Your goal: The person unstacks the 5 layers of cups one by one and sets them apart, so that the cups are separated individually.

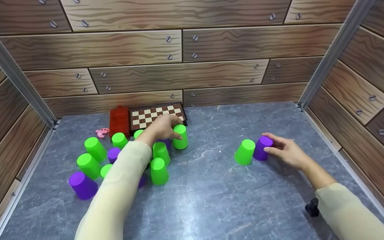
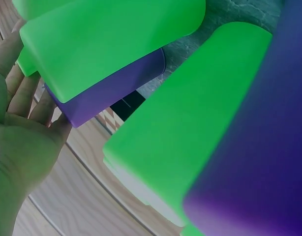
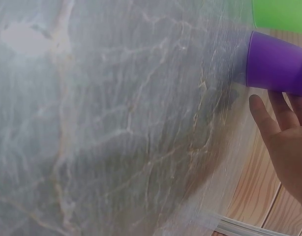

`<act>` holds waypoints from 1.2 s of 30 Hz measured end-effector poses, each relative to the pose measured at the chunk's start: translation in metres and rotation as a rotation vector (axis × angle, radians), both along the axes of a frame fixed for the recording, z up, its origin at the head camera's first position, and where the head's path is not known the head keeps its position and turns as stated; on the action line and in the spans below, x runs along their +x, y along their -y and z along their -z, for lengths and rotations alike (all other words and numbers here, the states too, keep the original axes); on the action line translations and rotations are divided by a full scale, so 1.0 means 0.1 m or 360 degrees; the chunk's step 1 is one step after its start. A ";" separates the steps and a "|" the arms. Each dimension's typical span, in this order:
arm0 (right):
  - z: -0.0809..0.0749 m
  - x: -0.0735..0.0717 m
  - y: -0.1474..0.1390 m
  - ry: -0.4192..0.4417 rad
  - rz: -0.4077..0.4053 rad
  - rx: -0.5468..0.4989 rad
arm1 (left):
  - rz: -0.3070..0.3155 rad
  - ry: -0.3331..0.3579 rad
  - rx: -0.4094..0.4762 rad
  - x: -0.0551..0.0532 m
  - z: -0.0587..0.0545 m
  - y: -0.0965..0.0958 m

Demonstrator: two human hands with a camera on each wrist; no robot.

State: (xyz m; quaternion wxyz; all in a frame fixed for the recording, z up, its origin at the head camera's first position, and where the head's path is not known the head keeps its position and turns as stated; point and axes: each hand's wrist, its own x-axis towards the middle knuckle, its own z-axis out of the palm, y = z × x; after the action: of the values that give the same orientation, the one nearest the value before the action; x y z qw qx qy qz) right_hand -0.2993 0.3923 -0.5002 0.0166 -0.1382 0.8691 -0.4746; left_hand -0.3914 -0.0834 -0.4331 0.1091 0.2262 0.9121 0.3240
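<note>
My left hand [image 1: 165, 127] is at the top of an upside-down green cup [image 1: 181, 137], thumb in front and fingers behind it. In the left wrist view, several cups partly cover the left hand's [image 2: 28, 128] fingertips. On the right, my right hand [image 1: 288, 151] holds an upside-down purple cup [image 1: 262, 150] between thumb and fingers. Just left of that purple cup stands another green cup [image 1: 244, 152]. The right wrist view has the right hand [image 3: 288, 142] beside the purple cup [image 3: 276, 64], its fingers partly hidden behind the cup.
Several green and purple cups stand upside down at left, including a purple cup [image 1: 82, 186] and a green cup [image 1: 159, 171]; my left arm hides some. Behind are a chessboard [image 1: 145, 116], a red tray [image 1: 119, 121] and a pink piece [image 1: 102, 132]. Wood-patterned walls [image 1: 178, 73] enclose the table.
</note>
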 end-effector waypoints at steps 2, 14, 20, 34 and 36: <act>0.00 0.00 -0.01 0.0002 0.0001 0.0006 | -0.0004 -0.0004 -0.0001 -0.01 0.01 0.00; 0.00 0.00 0.02 -0.0005 0.0005 0.0001 | 0.0003 -0.0036 -0.0033 -0.03 0.06 0.02; -0.01 0.01 0.01 0.0001 0.0014 0.0012 | -0.0017 -0.0037 0.0004 -0.02 0.04 0.02; -0.01 0.01 0.00 -0.0039 0.0014 0.0041 | -0.0191 -0.0257 0.0494 0.47 -0.42 -0.64; -0.01 0.00 0.00 -0.0040 0.0018 0.0060 | -0.0224 -0.0208 0.0569 0.58 -0.42 -0.84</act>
State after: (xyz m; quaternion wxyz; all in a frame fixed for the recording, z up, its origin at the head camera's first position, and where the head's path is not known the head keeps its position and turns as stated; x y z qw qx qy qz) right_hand -0.2995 0.3919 -0.4989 0.0056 -0.1387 0.8788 -0.4565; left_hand -0.3338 0.0005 -0.3911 -0.0153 0.1982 0.8587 0.4723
